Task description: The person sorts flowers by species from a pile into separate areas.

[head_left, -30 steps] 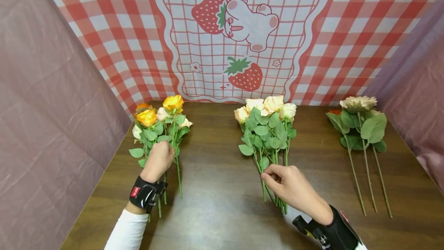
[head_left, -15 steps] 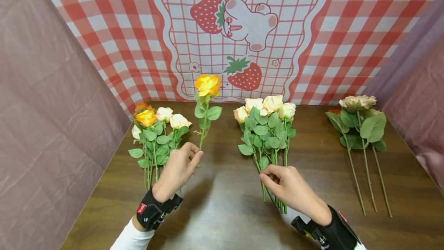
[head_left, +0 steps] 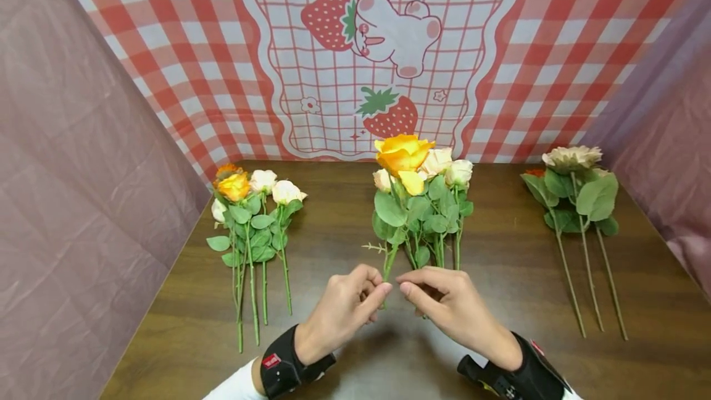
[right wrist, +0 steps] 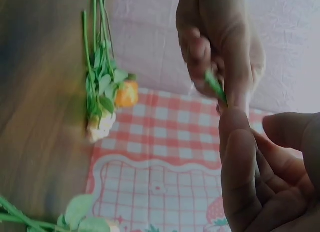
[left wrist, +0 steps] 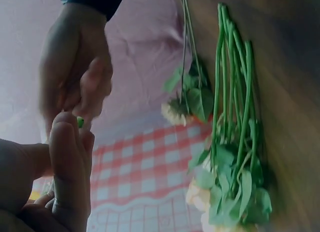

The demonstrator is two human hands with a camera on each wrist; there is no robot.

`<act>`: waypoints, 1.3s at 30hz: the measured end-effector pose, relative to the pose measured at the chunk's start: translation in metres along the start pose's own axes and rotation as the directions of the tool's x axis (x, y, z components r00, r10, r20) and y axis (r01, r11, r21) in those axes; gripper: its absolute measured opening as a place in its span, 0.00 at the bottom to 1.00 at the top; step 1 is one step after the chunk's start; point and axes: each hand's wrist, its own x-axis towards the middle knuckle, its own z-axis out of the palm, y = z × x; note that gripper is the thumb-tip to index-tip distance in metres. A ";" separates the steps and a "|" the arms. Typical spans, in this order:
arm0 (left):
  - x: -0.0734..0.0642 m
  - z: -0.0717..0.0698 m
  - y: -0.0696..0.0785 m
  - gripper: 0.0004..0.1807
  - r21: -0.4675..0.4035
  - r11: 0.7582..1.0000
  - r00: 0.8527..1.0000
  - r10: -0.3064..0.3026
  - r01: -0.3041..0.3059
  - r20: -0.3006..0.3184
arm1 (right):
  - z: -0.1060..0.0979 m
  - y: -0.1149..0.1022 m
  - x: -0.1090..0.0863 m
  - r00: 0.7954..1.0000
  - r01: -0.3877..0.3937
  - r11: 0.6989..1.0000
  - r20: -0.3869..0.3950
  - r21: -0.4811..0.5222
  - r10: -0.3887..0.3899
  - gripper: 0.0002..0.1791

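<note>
My left hand (head_left: 343, 302) pinches the green stem of a yellow-orange rose (head_left: 403, 154), raised above the table with its bloom upward. Close by, my right hand (head_left: 462, 306) has its fingers bent loosely; its thumb stands apart from the fingers in the right wrist view, with nothing between them. The two hands' fingertips nearly meet at the stem (right wrist: 215, 85). Beneath and behind them lies a bunch of cream roses (head_left: 458, 175), partly covered by the yellow rose and the right hand. The left wrist view shows that bunch's green stems (left wrist: 232, 76) side by side.
Another bunch, with orange and cream roses (head_left: 286, 192), lies at the left of the brown wooden table (head_left: 183, 326). Several long-stemmed flowers (head_left: 572, 158) lie at the right. A red-checked cloth (head_left: 577, 66) hangs behind, and pinkish drapes (head_left: 83, 190) close off the sides.
My left hand has lifted the yellow rose out of the left bunch and carried it right, to the cream roses beside my right hand. The right hand has barely moved.
</note>
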 end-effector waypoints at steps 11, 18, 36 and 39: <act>0.002 0.023 0.000 0.03 0.126 0.982 0.988 0.148 -0.141 -0.043 | 0.008 -0.014 0.001 0.990 -0.103 0.988 -0.083 0.115 0.113 0.06; -0.004 0.025 0.000 0.07 0.210 0.962 0.983 0.183 -0.173 -0.030 | -0.002 0.007 -0.005 0.977 -0.149 0.989 -0.153 0.002 0.147 0.05; 0.003 0.020 -0.002 0.07 0.268 0.950 0.986 0.149 -0.162 0.067 | -0.034 0.084 0.035 0.955 -0.294 0.875 -0.082 -0.384 0.285 0.18; 0.002 0.020 -0.002 0.07 0.269 0.948 0.985 0.155 -0.171 0.077 | -0.030 0.086 0.043 0.943 -0.317 0.853 -0.037 -0.414 0.332 0.22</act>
